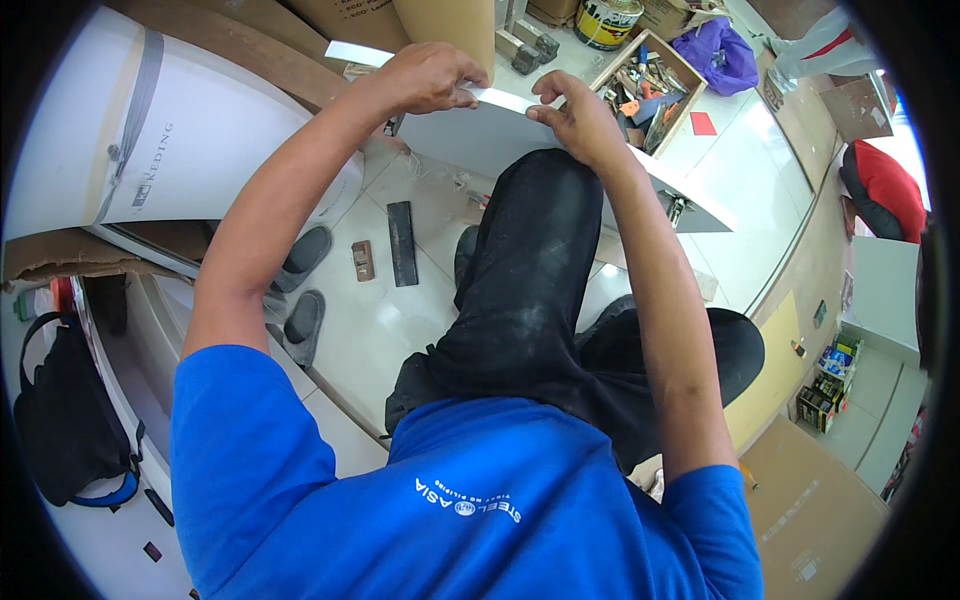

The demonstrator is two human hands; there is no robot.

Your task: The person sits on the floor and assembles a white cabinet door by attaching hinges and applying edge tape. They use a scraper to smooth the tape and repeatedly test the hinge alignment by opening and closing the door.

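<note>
White and smooth, one panel (440, 140) stands on its long edge in the upper middle of the frame, with the person's knee (550, 180) just before it. The left hand (432, 80) is at its upper edge, fingers narrow, the thumb on the near side; how firmly they press, I cannot tell. The right hand (578, 118) is a little to the right, thumb close to the same edge, index finger lifted and apart from it, so a gap is between them. To handle this edge well, I think one hand should steady the panel while the other works with light fingertips, and the knee can help against tipping. I count one clear metal hinge (678, 209) toward its right end. Just behind, upper right, is one wooden tray (681, 62) with tools too crowded to count, one red square piece (703, 123) and one purple bag (718, 58). Left of centre on the floor lie one brown block (362, 261), one dark strip (402, 243) and two grey slippers (304, 325); farther, at lower left, one black backpack (75, 410)
</note>
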